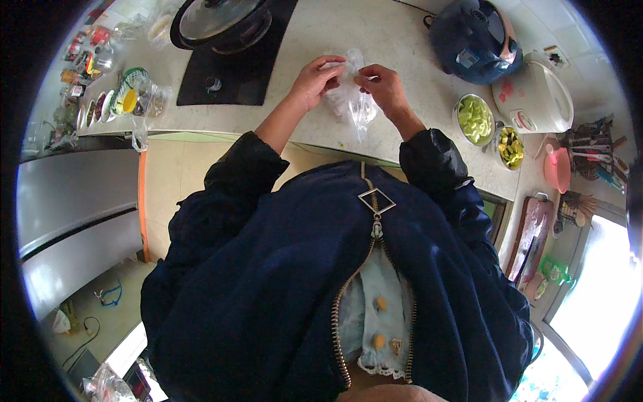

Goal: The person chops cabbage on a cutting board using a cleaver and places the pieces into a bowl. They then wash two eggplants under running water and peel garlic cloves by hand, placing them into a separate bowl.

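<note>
A clear plastic bag (359,108) with pale contents lies on the countertop in front of me. Its gathered top stands up between my two hands. My left hand (321,80) is at the left side of the bag's neck, fingers bent against the plastic; how firmly it grips is hard to see. On the other side, my right hand (379,83) pinches the plastic between thumb and fingers. To the right are a metal bowl of chopped pale green vegetable (474,119) and a smaller bowl of green and yellow pieces (510,148).
A lidded pan (221,22) sits on the black cooktop (223,80). Dark blue and white rice cookers (474,40) (532,98) stand at the right. Small dishes (108,106), bags and jars line the left; a cutting board (530,236) with a knife lies far right.
</note>
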`<state>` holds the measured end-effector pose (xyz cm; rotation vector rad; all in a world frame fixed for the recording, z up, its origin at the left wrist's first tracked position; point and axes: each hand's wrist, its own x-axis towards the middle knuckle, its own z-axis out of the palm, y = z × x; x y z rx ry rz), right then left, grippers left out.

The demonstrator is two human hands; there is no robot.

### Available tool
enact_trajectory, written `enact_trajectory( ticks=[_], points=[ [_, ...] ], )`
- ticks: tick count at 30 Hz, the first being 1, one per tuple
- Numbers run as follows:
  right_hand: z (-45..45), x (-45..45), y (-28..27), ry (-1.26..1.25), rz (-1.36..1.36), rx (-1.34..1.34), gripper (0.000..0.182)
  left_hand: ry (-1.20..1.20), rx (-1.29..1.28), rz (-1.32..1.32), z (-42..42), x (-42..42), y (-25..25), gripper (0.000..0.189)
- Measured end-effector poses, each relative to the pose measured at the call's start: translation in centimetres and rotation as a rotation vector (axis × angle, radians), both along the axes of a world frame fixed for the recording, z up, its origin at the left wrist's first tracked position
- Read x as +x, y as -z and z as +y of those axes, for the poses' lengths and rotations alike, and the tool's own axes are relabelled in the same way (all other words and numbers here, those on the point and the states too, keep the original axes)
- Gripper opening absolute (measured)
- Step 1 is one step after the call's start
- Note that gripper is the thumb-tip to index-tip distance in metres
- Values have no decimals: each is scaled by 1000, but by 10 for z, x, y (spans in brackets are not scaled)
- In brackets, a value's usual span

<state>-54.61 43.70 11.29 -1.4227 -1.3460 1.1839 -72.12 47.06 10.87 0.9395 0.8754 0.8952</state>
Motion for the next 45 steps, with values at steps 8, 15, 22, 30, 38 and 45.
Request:
enact_trajectory(
  ticks=[8,15,22,30,38,45],
  points=[
    [6,-1,8,-23,-145,133,21,125,713,767,10,-2,-18,32],
    [-2,-1,-1,-65,-83,162,12,48,929,910,18,-2,-1,30],
    [-2,10,-2,-80,-120,149,12,93,51,293,27,-11,4,29],
    [-14,-16,-40,-73,-637,565,22,108,-29,189,13,-11,-3,28],
    [-3,-23,-35,30,-751,652,15,167,31,14,-1,-5,-36,33],
    [-1,-22,-16,-1,-220,273,12,-61,397,503,17,-4,10,24]
  ],
)
